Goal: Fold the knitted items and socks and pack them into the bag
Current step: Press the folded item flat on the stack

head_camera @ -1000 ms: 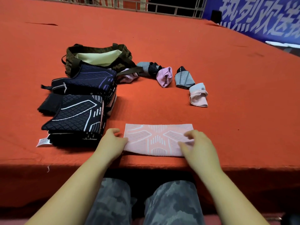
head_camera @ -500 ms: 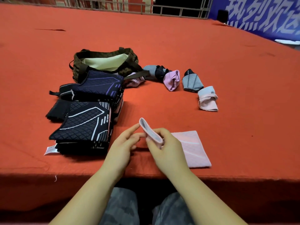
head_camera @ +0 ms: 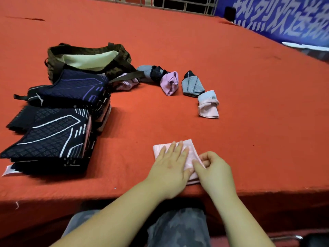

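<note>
— Pressing flat on what, that left hand (head_camera: 171, 162)?
— On the folded pale pink knitted piece (head_camera: 191, 154) at the red table's (head_camera: 195, 56) near edge, fingers straight; the right hand (head_camera: 212, 169) pinches its right edge
— And the bag?
— The olive fabric bag (head_camera: 85, 56) gapes open far beyond the left hand, behind a stack of dark patterned knits (head_camera: 53, 136); rolled socks (head_camera: 193, 84) lie beyond both hands

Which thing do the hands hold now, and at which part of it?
The pink knit. The left hand presses flat on its top; the right hand pinches its right edge.
</note>
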The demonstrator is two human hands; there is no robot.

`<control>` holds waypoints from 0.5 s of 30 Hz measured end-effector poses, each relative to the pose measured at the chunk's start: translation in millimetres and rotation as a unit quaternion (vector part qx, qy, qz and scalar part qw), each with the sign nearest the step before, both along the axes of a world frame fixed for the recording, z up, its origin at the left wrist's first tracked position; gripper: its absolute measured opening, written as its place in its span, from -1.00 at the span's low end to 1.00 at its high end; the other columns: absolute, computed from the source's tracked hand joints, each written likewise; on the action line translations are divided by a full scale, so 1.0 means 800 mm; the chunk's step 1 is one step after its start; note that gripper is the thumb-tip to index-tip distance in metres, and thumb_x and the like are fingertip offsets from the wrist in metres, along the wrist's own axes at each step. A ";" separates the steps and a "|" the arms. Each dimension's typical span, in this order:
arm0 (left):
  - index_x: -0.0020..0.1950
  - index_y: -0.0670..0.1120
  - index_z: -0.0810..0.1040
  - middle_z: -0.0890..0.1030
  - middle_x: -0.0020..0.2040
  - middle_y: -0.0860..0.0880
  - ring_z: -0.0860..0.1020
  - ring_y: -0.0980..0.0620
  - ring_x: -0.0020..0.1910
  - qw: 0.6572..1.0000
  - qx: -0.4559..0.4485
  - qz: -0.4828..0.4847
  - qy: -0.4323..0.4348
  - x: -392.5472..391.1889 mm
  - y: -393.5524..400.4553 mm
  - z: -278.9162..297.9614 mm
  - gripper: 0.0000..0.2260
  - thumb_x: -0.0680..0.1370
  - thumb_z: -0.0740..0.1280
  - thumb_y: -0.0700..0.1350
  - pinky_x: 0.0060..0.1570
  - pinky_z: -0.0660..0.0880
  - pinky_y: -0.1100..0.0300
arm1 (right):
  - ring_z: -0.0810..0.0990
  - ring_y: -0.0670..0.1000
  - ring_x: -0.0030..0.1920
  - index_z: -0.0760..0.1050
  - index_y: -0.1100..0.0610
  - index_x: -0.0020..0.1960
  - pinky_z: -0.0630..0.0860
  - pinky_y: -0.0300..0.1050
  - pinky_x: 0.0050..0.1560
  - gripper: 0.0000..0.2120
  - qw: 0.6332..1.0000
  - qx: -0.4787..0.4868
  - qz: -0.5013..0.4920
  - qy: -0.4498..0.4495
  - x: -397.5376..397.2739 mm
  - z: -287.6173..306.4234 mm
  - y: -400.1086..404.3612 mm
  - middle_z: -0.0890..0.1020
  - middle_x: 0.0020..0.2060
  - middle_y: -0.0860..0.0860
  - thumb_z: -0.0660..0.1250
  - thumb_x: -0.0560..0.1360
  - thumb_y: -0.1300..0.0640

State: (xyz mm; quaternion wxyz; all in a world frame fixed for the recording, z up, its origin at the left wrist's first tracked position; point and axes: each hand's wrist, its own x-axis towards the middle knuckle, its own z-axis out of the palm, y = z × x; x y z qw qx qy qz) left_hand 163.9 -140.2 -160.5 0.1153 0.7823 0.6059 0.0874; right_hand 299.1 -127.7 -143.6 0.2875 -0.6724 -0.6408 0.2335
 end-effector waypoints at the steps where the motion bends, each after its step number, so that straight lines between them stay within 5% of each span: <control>1: 0.56 -0.09 -0.14 -0.17 0.57 -0.08 -0.20 -0.02 0.54 1.000 -0.016 -0.005 0.021 0.003 0.003 -0.005 -0.11 0.26 -0.44 0.23 0.43 -0.32 0.09 | 0.57 0.05 -0.19 0.49 0.04 -0.16 0.37 -0.15 -0.23 -0.94 1.000 -0.008 0.004 -0.020 0.002 -0.004 0.001 0.57 -0.30 -0.07 0.37 0.43 0.09; 4: 0.56 -0.08 -0.18 -0.20 0.56 -0.06 -0.23 -0.02 0.53 0.997 -0.044 -0.007 0.061 0.006 0.005 -0.010 -0.17 0.33 -0.43 0.24 0.43 -0.34 0.06 | 0.53 0.05 -0.04 0.47 0.05 -0.06 0.36 -0.14 -0.12 -0.86 0.998 -0.043 -0.004 -0.055 0.004 -0.010 0.009 0.52 -0.08 0.00 0.38 0.41 0.09; 7: 0.55 -0.07 -0.21 -0.23 0.56 -0.04 -0.26 0.00 0.52 0.995 -0.069 0.002 0.073 0.007 0.006 -0.006 -0.42 0.62 -0.15 0.17 0.43 -0.35 0.07 | 0.54 0.08 0.06 0.46 0.10 0.10 0.43 -0.12 0.01 -0.69 0.993 -0.107 -0.013 -0.047 0.003 -0.004 0.021 0.57 0.03 0.05 0.39 0.38 0.09; 10: 0.56 -0.05 -0.16 -0.20 0.56 -0.03 -0.23 0.01 0.53 0.996 -0.068 -0.008 0.057 0.003 0.006 -0.007 -0.37 0.56 -0.14 0.20 0.42 -0.35 0.11 | 0.59 0.16 0.01 0.53 0.21 0.09 0.47 -0.07 -0.02 -0.66 0.983 -0.183 -0.009 -0.025 0.000 0.010 0.031 0.64 -0.02 0.15 0.37 0.34 0.14; 13: 0.51 -0.04 0.21 0.17 0.53 -0.02 0.06 0.04 0.52 0.990 -0.046 0.031 -0.129 -0.006 0.004 -0.006 -0.46 0.56 0.04 0.11 0.43 -0.13 0.25 | 0.45 0.04 -0.36 0.56 0.20 -0.19 0.35 -0.15 -0.31 -0.91 0.962 -0.238 0.021 0.129 -0.004 0.029 0.032 0.51 -0.37 0.13 0.32 0.32 0.23; 15: 0.27 -0.01 0.56 0.53 0.27 0.01 0.40 0.07 0.32 0.935 -0.009 0.103 -0.338 -0.008 -0.002 0.007 -0.69 0.58 0.18 -0.01 0.33 0.20 0.27 | 0.46 0.02 -0.37 0.60 0.19 -0.21 0.35 -0.19 -0.35 -0.87 0.931 -0.253 0.060 0.256 -0.010 0.043 0.027 0.53 -0.35 0.13 0.29 0.40 0.33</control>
